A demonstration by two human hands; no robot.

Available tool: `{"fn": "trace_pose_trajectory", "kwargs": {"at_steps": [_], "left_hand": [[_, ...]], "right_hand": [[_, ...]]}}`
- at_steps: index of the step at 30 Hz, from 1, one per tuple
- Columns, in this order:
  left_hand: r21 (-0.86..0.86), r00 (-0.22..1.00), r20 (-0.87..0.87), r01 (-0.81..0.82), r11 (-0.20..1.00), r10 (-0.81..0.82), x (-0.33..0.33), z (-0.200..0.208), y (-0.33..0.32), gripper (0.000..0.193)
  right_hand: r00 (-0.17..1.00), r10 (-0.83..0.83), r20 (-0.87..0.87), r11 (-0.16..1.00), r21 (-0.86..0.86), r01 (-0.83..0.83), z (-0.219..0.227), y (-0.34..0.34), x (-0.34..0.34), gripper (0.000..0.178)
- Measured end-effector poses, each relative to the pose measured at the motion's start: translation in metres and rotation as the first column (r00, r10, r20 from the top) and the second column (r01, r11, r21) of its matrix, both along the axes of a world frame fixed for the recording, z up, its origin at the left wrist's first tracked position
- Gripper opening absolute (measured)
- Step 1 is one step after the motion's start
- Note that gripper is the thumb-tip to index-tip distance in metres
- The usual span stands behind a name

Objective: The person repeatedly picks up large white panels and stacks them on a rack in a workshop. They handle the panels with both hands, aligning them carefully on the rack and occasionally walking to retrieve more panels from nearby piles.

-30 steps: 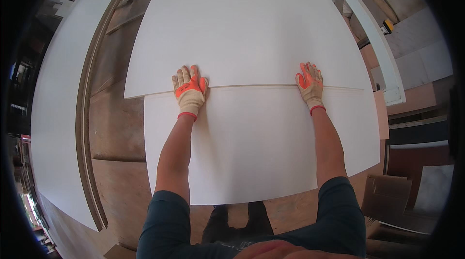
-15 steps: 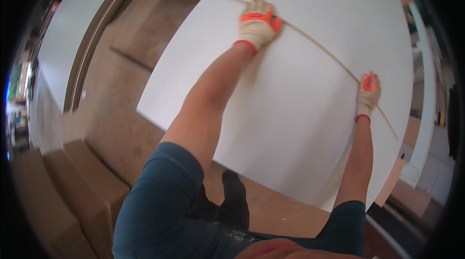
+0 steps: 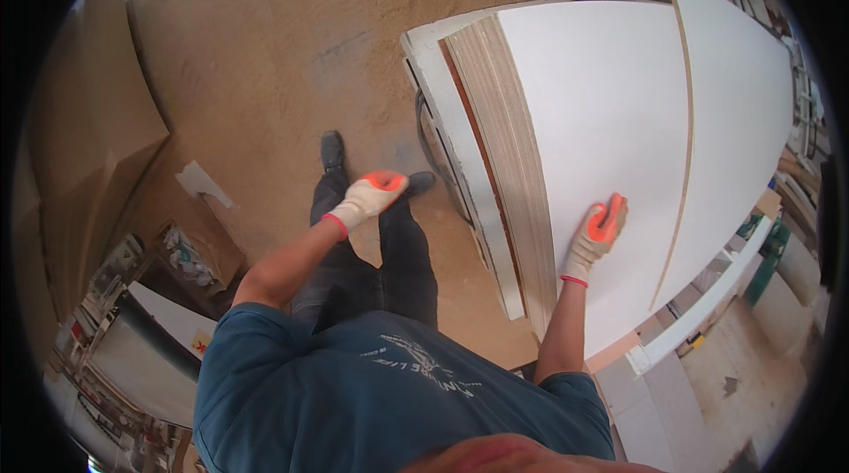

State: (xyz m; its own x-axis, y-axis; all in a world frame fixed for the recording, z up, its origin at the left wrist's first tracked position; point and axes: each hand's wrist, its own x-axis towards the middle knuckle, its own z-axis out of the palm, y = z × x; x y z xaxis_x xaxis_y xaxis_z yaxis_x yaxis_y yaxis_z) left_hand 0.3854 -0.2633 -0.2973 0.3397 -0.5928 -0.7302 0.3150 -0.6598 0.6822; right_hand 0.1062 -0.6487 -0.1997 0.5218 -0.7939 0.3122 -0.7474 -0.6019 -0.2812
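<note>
Both my hands wear cream gloves with orange coating and red cuffs. My left hand point(image 3: 370, 197) hangs in the air in front of my legs, left of the stack, its fingers curled in with nothing visible in them. My right hand point(image 3: 600, 232) is at the white face of the upper left panel point(image 3: 601, 102), fingers stretched and the thumb apart; whether it presses on the face I cannot tell. That panel tops a stack of boards point(image 3: 506, 102) with layered brown edges. A second white panel point(image 3: 734, 110) lies to its right, its pale edge running along the first.
The stack rests on a pale base point(image 3: 482, 199), with a dark cable point(image 3: 432, 141) beside it. Large brown cardboard point(image 3: 106, 110) stands at far left. An open box point(image 3: 190, 256) of scraps is below it. A pale rail point(image 3: 716, 296) and loose offcuts lie at right.
My left hand has left the panel edge and dropped in front of my legs. My right hand has come off the edge too, onto the panel face. My view has swung, showing the stack's side.
</note>
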Motion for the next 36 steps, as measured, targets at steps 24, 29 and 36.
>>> {"fn": "trace_pose_trajectory", "kwargs": {"at_steps": [24, 29, 36], "left_hand": [[-0.485, 0.550, -0.835, -0.704, 0.518, -0.034, 0.022, 0.095, -0.085, 0.034], [-0.267, 0.481, -0.709, -0.860, 0.436, 0.515, 0.021, -0.050, -0.097, 0.026], [-0.621, 0.534, -0.239, -0.726, 0.295, 0.811, 0.123, -0.177, -0.262, 0.041]], "right_hand": [[0.923, 0.355, 0.150, 0.816, 0.432, -0.384, 0.103, 0.029, 0.325, 0.033], [0.983, 0.082, 0.166, 0.892, 0.427, -0.146, 0.035, -0.077, 0.328, 0.022], [1.000, 0.023, 0.018, 0.997, -0.071, -0.022, 0.017, -0.062, 0.309, 0.023]]}}
